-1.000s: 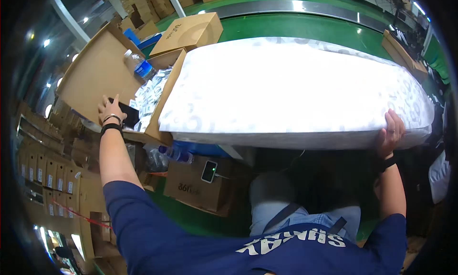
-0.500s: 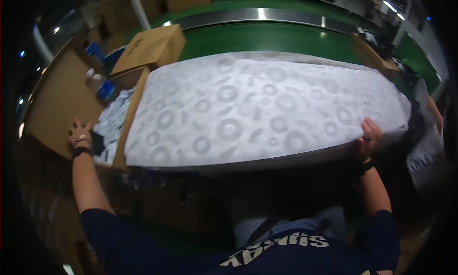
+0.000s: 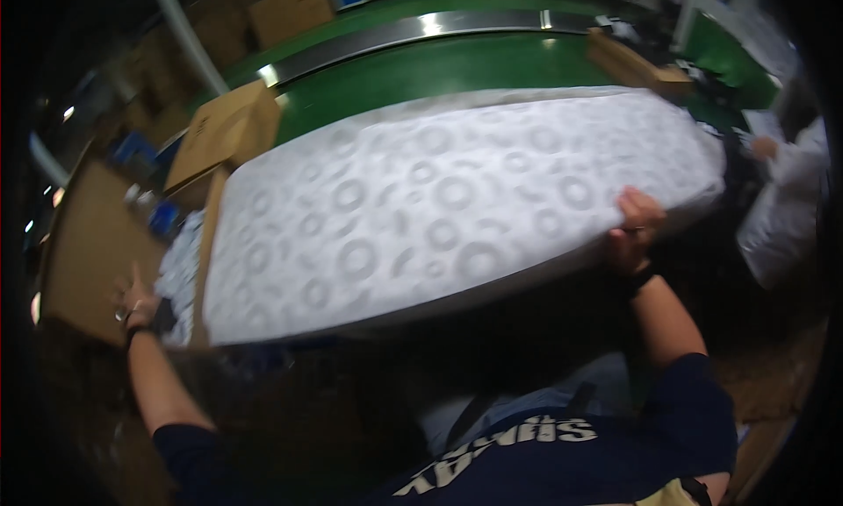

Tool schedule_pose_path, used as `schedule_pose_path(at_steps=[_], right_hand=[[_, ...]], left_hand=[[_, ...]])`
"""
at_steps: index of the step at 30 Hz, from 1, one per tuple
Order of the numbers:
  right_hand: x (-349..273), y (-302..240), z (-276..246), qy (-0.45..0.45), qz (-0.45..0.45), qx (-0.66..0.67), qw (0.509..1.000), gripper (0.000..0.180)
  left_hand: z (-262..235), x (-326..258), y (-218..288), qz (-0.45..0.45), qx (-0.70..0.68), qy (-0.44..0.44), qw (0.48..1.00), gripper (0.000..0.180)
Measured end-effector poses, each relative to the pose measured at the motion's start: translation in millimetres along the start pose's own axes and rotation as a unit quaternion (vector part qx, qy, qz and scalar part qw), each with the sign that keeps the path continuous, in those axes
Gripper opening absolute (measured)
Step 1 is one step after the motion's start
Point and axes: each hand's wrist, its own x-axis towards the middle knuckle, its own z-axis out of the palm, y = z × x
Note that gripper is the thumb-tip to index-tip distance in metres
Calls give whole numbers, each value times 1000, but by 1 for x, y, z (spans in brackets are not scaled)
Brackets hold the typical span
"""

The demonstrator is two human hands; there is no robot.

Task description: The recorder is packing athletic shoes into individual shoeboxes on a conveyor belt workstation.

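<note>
A long, wide white piece with grey rings and dashes (image 3: 395, 208) stretches across the middle. Its near side shows some thickness; what lies under the printed surface is hidden. Around its near edge, toward the right end, curl the fingers of my right hand (image 3: 636, 227). Beyond the left end stands an open cardboard box (image 3: 209, 243) with many crumpled pale papers or labels (image 3: 182, 269) inside. My left hand (image 3: 135, 302) is spread at the box's brown flap (image 3: 92, 234), beside a small dark object (image 3: 164, 315), and holds nothing.
A closed carton (image 3: 224, 133) and a bottle with a blue label (image 3: 162, 216) are at the back left. A metal-edged conveyor (image 3: 421, 32) runs along the green floor behind. At right, another person's hand (image 3: 766, 148) is by a white plastic bag (image 3: 781, 208).
The whole view has turned and slid, so the white piece sits farther left and more tilted. Both hands keep about the same places on the piece and the box. The white bag at right has shifted.
</note>
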Motion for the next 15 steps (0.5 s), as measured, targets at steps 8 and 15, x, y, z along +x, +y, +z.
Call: schedule_pose_path(at_steps=[8,15], right_hand=[[-8,14,-1,22,-16,-47,999,47],[-7,8,7,14,-20,-53,998,45]], left_hand=[[-167,-110,169,273,-161,-26,948,58],[-212,-204,243,445,-206,-45,870,66]])
